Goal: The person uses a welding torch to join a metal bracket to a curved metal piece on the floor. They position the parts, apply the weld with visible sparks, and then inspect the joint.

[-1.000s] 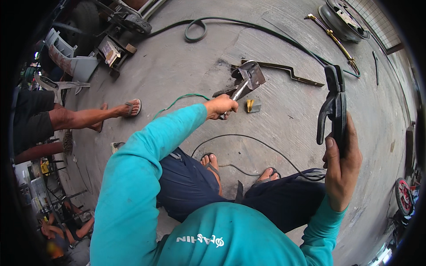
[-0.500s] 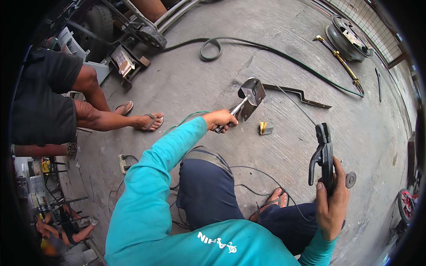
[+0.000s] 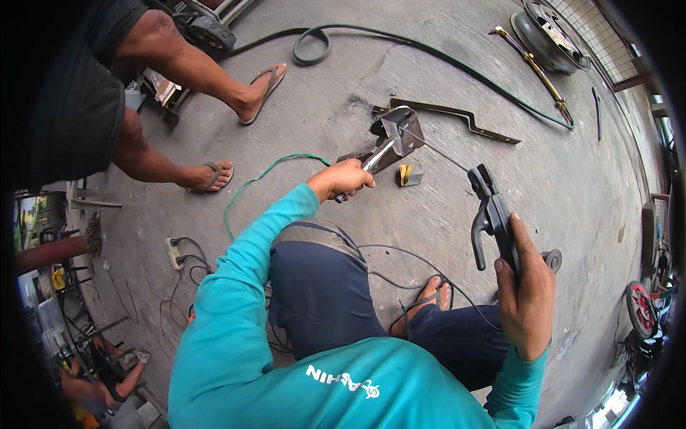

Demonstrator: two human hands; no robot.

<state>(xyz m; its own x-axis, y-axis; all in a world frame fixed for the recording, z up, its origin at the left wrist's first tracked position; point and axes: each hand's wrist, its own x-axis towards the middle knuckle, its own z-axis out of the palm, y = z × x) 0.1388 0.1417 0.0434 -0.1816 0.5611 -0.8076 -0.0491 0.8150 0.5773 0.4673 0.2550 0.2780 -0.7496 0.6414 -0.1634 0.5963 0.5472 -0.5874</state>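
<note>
My left hand [image 3: 340, 179] is closed round a silver, plier-like hand tool [image 3: 380, 155], whose far end reaches a dark bent steel bracket [image 3: 410, 136] on the concrete. My right hand [image 3: 527, 293] grips a black welding electrode holder [image 3: 494, 214]. A thin welding rod [image 3: 446, 159] runs from its jaws toward the bracket, its tip appearing to meet the inner face; I cannot tell whether it touches. Beyond the bracket lies a cranked flat steel bar [image 3: 457, 113]. A small grey and yellow block [image 3: 409, 175] sits just right of the tool.
Another person's sandalled foot [image 3: 263, 93] stands at upper left. A dark hose [image 3: 429, 61] crosses the far floor to a brass cutting torch [image 3: 532, 63] beside a wheel rim [image 3: 549, 36]. Green wire [image 3: 264, 171], black cables and a socket box [image 3: 174, 254] lie left.
The electrode holder has moved left and up, bringing the rod's tip to the bracket. My left hand keeps its hold on the tool. The other person has stepped, one foot now farther forward.
</note>
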